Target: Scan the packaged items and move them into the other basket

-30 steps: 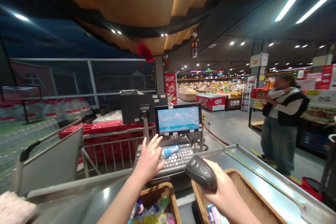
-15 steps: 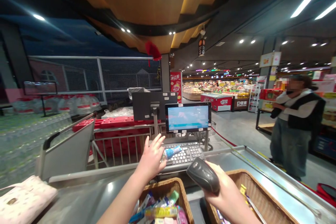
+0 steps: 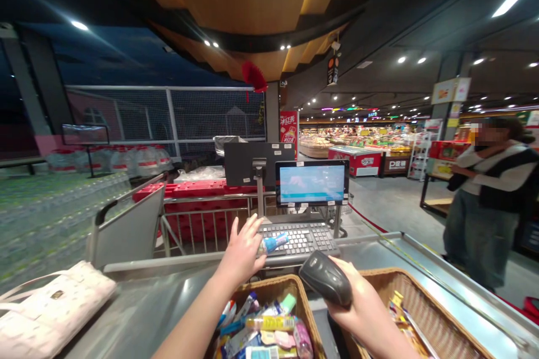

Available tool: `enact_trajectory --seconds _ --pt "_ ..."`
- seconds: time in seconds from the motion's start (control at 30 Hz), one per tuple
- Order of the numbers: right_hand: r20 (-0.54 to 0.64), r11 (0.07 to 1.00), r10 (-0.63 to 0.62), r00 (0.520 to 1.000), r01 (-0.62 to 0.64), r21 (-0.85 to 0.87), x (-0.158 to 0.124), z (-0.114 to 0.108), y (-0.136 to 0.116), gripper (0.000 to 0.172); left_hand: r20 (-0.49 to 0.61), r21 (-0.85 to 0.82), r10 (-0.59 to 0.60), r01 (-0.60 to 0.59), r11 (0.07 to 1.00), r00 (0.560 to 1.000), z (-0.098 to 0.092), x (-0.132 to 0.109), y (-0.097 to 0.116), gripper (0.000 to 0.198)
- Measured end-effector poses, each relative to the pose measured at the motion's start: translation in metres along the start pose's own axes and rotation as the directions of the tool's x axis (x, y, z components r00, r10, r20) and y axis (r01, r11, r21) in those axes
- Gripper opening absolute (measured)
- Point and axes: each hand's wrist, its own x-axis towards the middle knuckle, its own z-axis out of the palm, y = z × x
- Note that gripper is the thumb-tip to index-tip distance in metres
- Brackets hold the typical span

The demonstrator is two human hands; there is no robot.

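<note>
The left hand (image 3: 242,253), fingers half spread, pinched a small blue-capped tube (image 3: 273,243) above the keyboard (image 3: 301,234) (light, slick, probably best held mid-body); the right hand (image 3: 367,309) wrapped the scanner (image 3: 326,279).

More of the handbag (image 3: 54,308) and left basket (image 3: 275,284) shows.

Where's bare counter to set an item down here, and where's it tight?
Free: steel counter between the white handbag and the left basket; a narrower strip right of the right basket. Tight: the gap between the baskets, where the right hand holds the scanner; the left basket is packed.
</note>
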Motion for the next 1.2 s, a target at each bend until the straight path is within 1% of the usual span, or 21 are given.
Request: enact_trajectory --seconds 0.2,0.33,0.5,0.63,0.77,0.93,1.13,1.2 --pt "0.032 1.0 0.009 0.999 -0.009 0.004 -0.002 0.007 -0.006 0.048 0.026 0.037 -0.011 0.01 0.999 1.0 -0.003 -0.017 -0.007 0.01" --pt "0.051 1.0 -0.011 0.999 0.01 0.013 -0.005 0.013 -0.01 0.044 0.044 0.047 -0.032 0.03 0.998 0.998 -0.003 -0.034 -0.012 0.011" --pt "0.076 0.999 -0.028 0.997 0.025 0.039 -0.006 0.023 -0.011 0.046 0.08 0.015 -0.083 0.083 0.996 0.993 0.0 -0.059 -0.017 0.012" --pt "0.105 0.997 -0.017 0.994 0.009 0.076 -0.009 0.033 -0.013 0.053 0.136 -0.004 -0.142 0.144 0.99 0.981 0.004 -0.085 -0.019 0.008" --pt "0.146 0.993 0.011 0.989 -0.028 0.115 -0.013 0.041 -0.019 0.05 0.201 -0.018 -0.206 0.214 0.977 0.958 0.008 -0.116 -0.017 0.008" --pt "0.206 0.987 0.039 0.978 -0.069 0.143 -0.017 0.054 -0.026 0.05 0.28 -0.031 -0.304 0.325 0.945 0.911 0.015 -0.152 -0.009 0.013" --pt "0.267 0.981 0.082 0.96 -0.126 0.151 -0.026 0.068 -0.025 0.045 0.346 -0.049 -0.368 0.409 0.911 0.863 0.036 -0.19 0.003 0.012" --pt "0.256 0.974 0.098 0.962 -0.145 0.173 -0.029 0.067 -0.022 0.045 0.365 -0.044 -0.388 0.432 0.901 0.846 0.044 -0.199 0.004 0.019"
